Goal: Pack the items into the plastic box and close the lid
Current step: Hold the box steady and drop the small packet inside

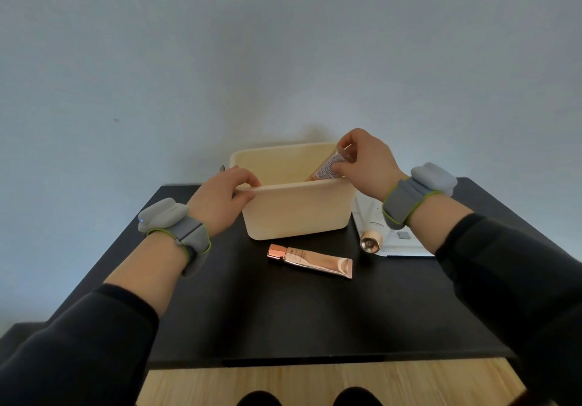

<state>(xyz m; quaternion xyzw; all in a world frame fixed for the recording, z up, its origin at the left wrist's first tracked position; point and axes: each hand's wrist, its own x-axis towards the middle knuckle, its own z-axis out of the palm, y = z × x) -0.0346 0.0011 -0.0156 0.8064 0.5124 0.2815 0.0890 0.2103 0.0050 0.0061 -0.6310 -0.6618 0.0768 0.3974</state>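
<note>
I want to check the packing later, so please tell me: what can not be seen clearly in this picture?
Head view only:
- Floor of the plastic box: hidden by its near wall.
- Lower end of the tube in the right hand: behind the wall.
- White lid: partly covered by the right wrist.
- Print on the tube on the table: too small.

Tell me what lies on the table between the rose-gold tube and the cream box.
Nothing: in the head view, only bare black table separates the rose-gold tube from the cream box.
</note>
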